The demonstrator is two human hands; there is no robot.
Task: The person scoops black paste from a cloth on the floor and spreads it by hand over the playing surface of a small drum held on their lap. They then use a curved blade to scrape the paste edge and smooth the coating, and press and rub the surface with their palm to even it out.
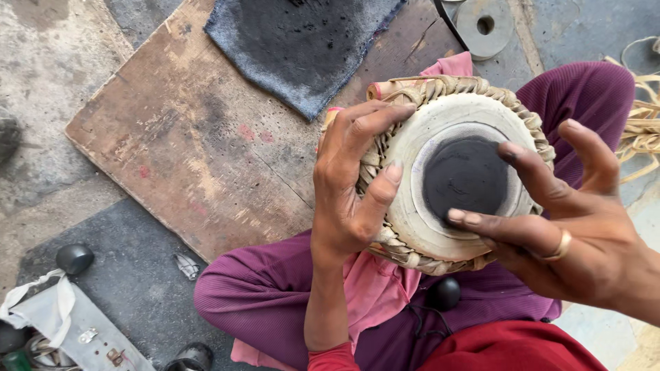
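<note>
A small hand drum (440,227) rests in my lap, its pale skin head ringed by braided leather lacing, with a round black paste spot (465,176) in the middle. My left hand (347,192) grips the drum's left rim, thumb on the skin and fingers over the lacing. Over the right side hovers my right hand (570,220), ring on one finger, with two fingertips touching the black spot and its edge. A pink cloth (375,292) lies under the drum on my purple-trousered legs.
A worn wooden board (199,151) lies on the floor ahead with a dark stained cloth (295,41) on it. A metal disc with a hole (485,26) sits at the top. Leather strips (643,124) lie at right. A grey box (82,336) and a black stone (74,257) are at lower left.
</note>
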